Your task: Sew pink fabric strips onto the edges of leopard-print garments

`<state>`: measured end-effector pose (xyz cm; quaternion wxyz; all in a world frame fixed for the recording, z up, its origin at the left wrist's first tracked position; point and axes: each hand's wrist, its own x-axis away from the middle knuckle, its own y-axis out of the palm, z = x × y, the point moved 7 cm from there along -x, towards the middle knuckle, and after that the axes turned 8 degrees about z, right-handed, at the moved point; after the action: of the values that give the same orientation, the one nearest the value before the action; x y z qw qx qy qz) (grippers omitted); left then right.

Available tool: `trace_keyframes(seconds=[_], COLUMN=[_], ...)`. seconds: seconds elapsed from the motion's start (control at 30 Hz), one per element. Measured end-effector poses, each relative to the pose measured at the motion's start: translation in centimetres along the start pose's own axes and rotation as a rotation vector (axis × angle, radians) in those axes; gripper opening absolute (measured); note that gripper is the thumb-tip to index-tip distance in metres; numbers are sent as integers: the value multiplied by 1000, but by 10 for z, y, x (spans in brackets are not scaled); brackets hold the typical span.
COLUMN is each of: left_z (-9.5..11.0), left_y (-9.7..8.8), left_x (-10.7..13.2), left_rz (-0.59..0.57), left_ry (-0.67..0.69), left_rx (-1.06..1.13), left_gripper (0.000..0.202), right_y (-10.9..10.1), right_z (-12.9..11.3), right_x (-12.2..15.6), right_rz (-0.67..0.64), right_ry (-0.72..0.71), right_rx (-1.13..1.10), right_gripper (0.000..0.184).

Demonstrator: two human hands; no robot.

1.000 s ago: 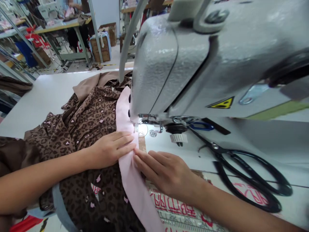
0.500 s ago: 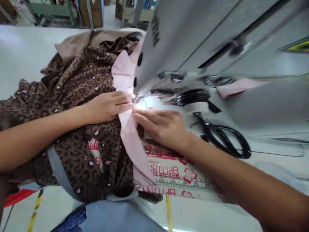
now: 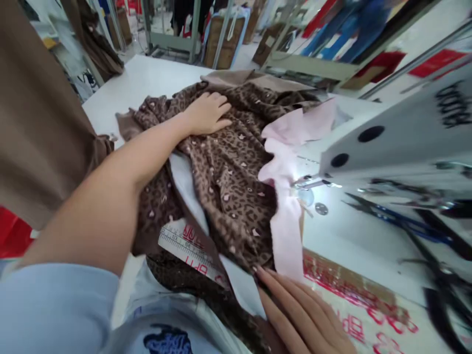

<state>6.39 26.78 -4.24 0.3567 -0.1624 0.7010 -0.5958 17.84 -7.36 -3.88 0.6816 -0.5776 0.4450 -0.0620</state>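
Note:
My left hand (image 3: 206,114) lies flat on a brown leopard-print fabric (image 3: 236,196), far from the needle, holding nothing. A pale pink fabric strip (image 3: 285,206) runs along the garment's edge and passes beside the presser foot (image 3: 309,184) of the grey sewing machine (image 3: 398,132). My right hand (image 3: 302,314) sits at the bottom of the view, its fingertips against the cloth just below the strip's lower end. The machine's needle is hard to make out.
Black-handled tailor's shears (image 3: 438,275) and blue-handled scissors (image 3: 409,226) lie at the right, blurred. A printed ruler strip (image 3: 184,248) lies among the fabric. A mat with red print (image 3: 368,309) covers the table front, and a brown cloth (image 3: 37,123) hangs at the left.
The view has swung left and tilted. My left hand has moved away from the needle onto the far fabric, and my right hand has drawn back toward me, off the pink strip.

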Motion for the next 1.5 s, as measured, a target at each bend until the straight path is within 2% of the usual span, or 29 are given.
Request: trace_keyframes(seconds=[0.07,0.13,0.2,0.27,0.3,0.37,0.43,0.47,0.5,0.53,0.57,0.67,0.7,0.77,0.83,0.93,0.97,1.03,1.07,1.1,1.13,1.2,1.27,1.3,1.37,1.4,1.5], left_z=[9,42,90,137,155,175,180,180,179,181,185,206,212,211,191,128,109,89,90,101,120,169,208,220,230,230,220], left_y=[-12,-38,-69,-94,-105,-113,-118,-121,-126,-129,-130,-121,-117,-107,-89,-64,-62,-65,-72,-80,-88,-96,-92,-85,-70,-65,-65], left_x=[-20,-12,27,86,116,164,190,195,196,193,188,167,158,136,115,89,81,71,66,63,62,68,76,78,77,75,68], left_rz=[71,165,231,212,201,158,187,223,252,234,155,-211,-262,-211,-131,-101,-106,-161,-151,-126,-77,3,16,-1,-31,-26,101], left_ry=[81,150,283,508,600,678,656,630,591,555,529,452,428,385,390,398,404,435,438,463,502,673,790,807,794,784,758], left_rx=[-41,-15,111,266,316,302,239,231,246,283,334,434,428,323,128,-204,-286,-364,-369,-348,-306,-172,-87,-81,-113,-128,-69], left_gripper=[44,39,35,42,44,42,24,14,8,10,16,36,37,31,20,18,18,16,14,12,13,18,22,21,18,16,19], right_y=[-1,-4,-7,-10,-11,-13,-16,-17,-18,-20,-20,-14,-11,-8,-6,-1,-1,-1,-2,-4,-8,-21,-33,-37,-40,-39,-41], right_z=[0,1,1,1,1,3,8,10,11,11,9,-1,-3,-4,-4,-6,-6,-6,-7,-7,-6,4,20,28,40,43,51], right_x=[-6,-7,-7,-8,-10,-15,-19,-20,-22,-22,-22,-21,-19,-17,-15,-16,-17,-17,-17,-17,-15,-10,0,4,8,7,-3], right_rz=[53,102,161,211,230,254,271,281,295,307,307,227,201,174,142,70,61,67,76,91,128,242,318,309,216,174,167], right_ry=[52,104,152,161,159,164,204,224,240,241,224,136,122,117,112,94,93,87,83,82,92,185,360,440,516,517,504], right_rx=[0,-18,-48,-93,-122,-194,-271,-305,-325,-333,-334,-306,-288,-249,-241,-281,-286,-280,-283,-299,-322,-307,-124,1,173,192,77], right_gripper=[23,20,19,19,18,16,12,11,12,14,16,14,12,11,12,17,18,18,17,16,15,16,22,24,18,12,8])
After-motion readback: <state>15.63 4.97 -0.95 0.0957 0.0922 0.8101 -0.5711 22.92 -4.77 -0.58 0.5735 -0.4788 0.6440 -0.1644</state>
